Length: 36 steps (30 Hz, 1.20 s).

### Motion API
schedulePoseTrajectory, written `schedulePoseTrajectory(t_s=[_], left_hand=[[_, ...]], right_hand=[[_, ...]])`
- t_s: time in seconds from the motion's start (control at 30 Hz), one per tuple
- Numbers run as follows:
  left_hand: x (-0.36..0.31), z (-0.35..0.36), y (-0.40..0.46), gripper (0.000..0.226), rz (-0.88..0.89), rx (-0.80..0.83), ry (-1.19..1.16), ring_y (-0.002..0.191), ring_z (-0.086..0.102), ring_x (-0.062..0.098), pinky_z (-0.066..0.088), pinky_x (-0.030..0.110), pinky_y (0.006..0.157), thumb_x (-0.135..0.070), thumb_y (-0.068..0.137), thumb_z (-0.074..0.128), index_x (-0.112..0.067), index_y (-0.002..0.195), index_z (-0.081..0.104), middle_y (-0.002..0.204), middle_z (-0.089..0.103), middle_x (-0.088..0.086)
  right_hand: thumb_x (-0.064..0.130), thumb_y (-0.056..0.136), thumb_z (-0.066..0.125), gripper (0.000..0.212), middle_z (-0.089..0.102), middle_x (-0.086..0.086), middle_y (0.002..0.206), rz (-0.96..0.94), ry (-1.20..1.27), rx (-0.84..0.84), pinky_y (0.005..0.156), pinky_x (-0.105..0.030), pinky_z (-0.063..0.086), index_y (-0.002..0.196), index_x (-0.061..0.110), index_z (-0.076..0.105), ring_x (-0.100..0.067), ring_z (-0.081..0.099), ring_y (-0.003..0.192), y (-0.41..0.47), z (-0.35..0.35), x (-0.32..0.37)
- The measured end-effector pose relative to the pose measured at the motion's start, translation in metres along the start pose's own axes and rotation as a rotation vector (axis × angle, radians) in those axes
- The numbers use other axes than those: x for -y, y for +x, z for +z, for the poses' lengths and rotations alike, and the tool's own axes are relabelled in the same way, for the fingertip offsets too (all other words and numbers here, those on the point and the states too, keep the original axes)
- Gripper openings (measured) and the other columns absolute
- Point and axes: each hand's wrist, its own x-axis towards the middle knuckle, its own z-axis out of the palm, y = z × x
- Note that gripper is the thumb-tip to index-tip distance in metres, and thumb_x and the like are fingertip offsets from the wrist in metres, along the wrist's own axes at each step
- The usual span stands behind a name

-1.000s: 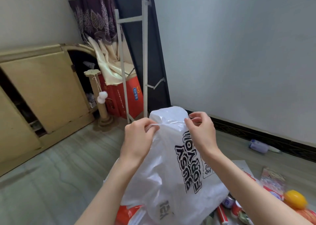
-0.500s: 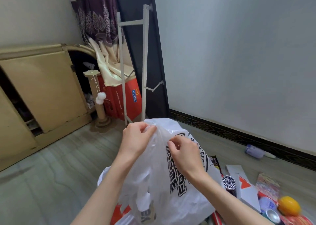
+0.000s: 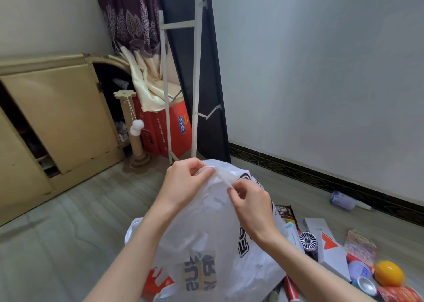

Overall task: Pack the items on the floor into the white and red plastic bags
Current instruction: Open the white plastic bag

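Bag: thin white plastic bag with black lettering [image 3: 213, 232], held up above the floor.
Fingers: left hand [image 3: 185, 182] and right hand [image 3: 250, 203] each pinched on its rim film.
Risk: layers stuck together; thin film could be torn or dropped if tugged apart hard.
Unpacked: yellow plastic egg [image 3: 389, 273] and small items, on the floor well right of the fingers.

Two hands are showing, the left hand [image 3: 185, 182] and the right hand [image 3: 250, 206], both pinching one white plastic bag [image 3: 206, 239]. One red plastic bag [image 3: 158, 283] is peeking out beneath it. On the floor [image 3: 57, 244] are lying one white box [image 3: 330, 251], one yellow egg-shaped capsule [image 3: 389, 273], one round finned metal piece [image 3: 308, 240], and one pale bottle [image 3: 343, 200] by the skirting.
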Motion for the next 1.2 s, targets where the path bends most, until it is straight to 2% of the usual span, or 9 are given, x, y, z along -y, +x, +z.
schedulePoseTrajectory(t_s=[0.17, 0.27, 0.5, 0.6, 0.73, 0.9, 1.0, 1.1, 1.2], left_hand=[[0.014, -0.022, 0.005, 0.005, 0.027, 0.134, -0.084, 0.063, 0.058, 0.007, 0.045, 0.027, 0.068, -0.026, 0.08, 0.07, -0.03, 0.082, 0.073, 0.068, 0.069, -0.008], [0.012, -0.021, 0.007, 0.008, 0.072, 0.104, -0.084, 0.062, 0.056, 0.006, 0.044, 0.023, 0.065, -0.026, 0.081, 0.068, -0.028, 0.075, 0.073, 0.071, 0.07, 0.001], [0.02, -0.028, 0.008, 0.01, 0.022, 0.115, -0.174, 0.06, 0.057, 0.013, 0.045, 0.028, 0.062, -0.027, 0.081, 0.068, -0.027, 0.075, 0.075, 0.067, 0.069, 0.008], [0.027, -0.028, 0.011, 0.016, 0.057, 0.078, -0.067, 0.059, 0.052, 0.01, 0.043, 0.034, 0.064, -0.052, 0.076, 0.065, -0.037, 0.08, 0.071, 0.059, 0.059, -0.004], [0.024, -0.02, 0.008, 0.055, 0.445, -0.035, 0.259, 0.098, 0.045, 0.005, 0.034, 0.031, 0.088, -0.072, 0.061, 0.057, -0.038, 0.104, 0.049, 0.102, 0.048, -0.02], [0.024, -0.001, 0.002, 0.045, 0.93, -0.023, 0.59, 0.108, 0.046, 0.015, 0.034, 0.035, 0.096, -0.042, 0.072, 0.065, -0.023, 0.109, 0.049, 0.116, 0.051, -0.005], [0.033, -0.008, 0.004, 0.023, 0.888, -0.013, 0.466, 0.09, 0.058, 0.011, 0.047, 0.025, 0.083, -0.014, 0.08, 0.056, -0.022, 0.101, 0.055, 0.099, 0.063, -0.004], [0.035, -0.016, 0.003, 0.033, 0.727, 0.053, 0.252, 0.079, 0.061, 0.002, 0.048, 0.016, 0.073, 0.0, 0.078, 0.052, -0.025, 0.098, 0.06, 0.088, 0.066, -0.01], [0.034, -0.02, 0.002, 0.045, 0.538, 0.157, 0.124, 0.083, 0.06, -0.01, 0.043, 0.005, 0.073, 0.005, 0.068, 0.043, -0.02, 0.093, 0.071, 0.083, 0.064, -0.031]], right_hand=[[0.014, 0.09, 0.057, 0.017, 0.065, 0.004, 0.074, 0.054, 0.377, 0.137, 0.063, -0.016, 0.041, 0.075, 0.021, 0.062, -0.005, 0.056, 0.067, 0.019, -0.027, 0.0], [0.012, 0.091, 0.054, 0.025, 0.064, -0.003, 0.076, 0.158, 0.569, 0.257, 0.062, -0.025, 0.04, 0.072, 0.024, 0.065, -0.014, 0.053, 0.068, 0.027, -0.036, -0.001], [0.019, 0.093, 0.051, 0.02, 0.055, 0.006, 0.074, 0.066, 0.465, 0.439, 0.069, -0.026, 0.035, 0.075, 0.021, 0.06, -0.009, 0.047, 0.073, 0.034, -0.043, 0.006], [0.036, 0.079, 0.065, 0.011, 0.054, 0.001, 0.076, 0.01, 0.424, 0.544, 0.066, -0.022, 0.035, 0.086, 0.029, 0.06, -0.009, 0.047, 0.07, 0.034, -0.045, 0.008], [0.016, 0.086, 0.063, 0.011, 0.058, 0.008, 0.072, -0.047, 0.349, 0.431, 0.057, -0.014, 0.04, 0.077, 0.022, 0.064, 0.003, 0.051, 0.059, 0.039, -0.048, 0.005], [0.023, 0.082, 0.068, 0.023, 0.056, 0.001, 0.061, 0.075, 0.494, 0.399, 0.048, -0.021, 0.038, 0.059, 0.02, 0.065, -0.008, 0.049, 0.052, 0.042, -0.068, -0.002], [0.032, 0.062, 0.079, 0.015, 0.065, 0.006, 0.07, 0.059, 0.504, 0.44, 0.058, -0.022, 0.045, 0.067, 0.023, 0.069, -0.007, 0.058, 0.063, 0.042, -0.073, -0.003], [0.02, 0.069, 0.075, 0.019, 0.067, 0.007, 0.084, -0.045, 0.333, 0.406, 0.07, -0.018, 0.047, 0.084, 0.026, 0.066, -0.003, 0.058, 0.077, 0.044, -0.072, -0.01], [0.007, 0.075, 0.071, 0.023, 0.063, 0.004, 0.085, -0.093, 0.17, 0.225, 0.075, -0.024, 0.05, 0.075, 0.028, 0.063, -0.008, 0.058, 0.079, 0.045, -0.072, -0.026]])
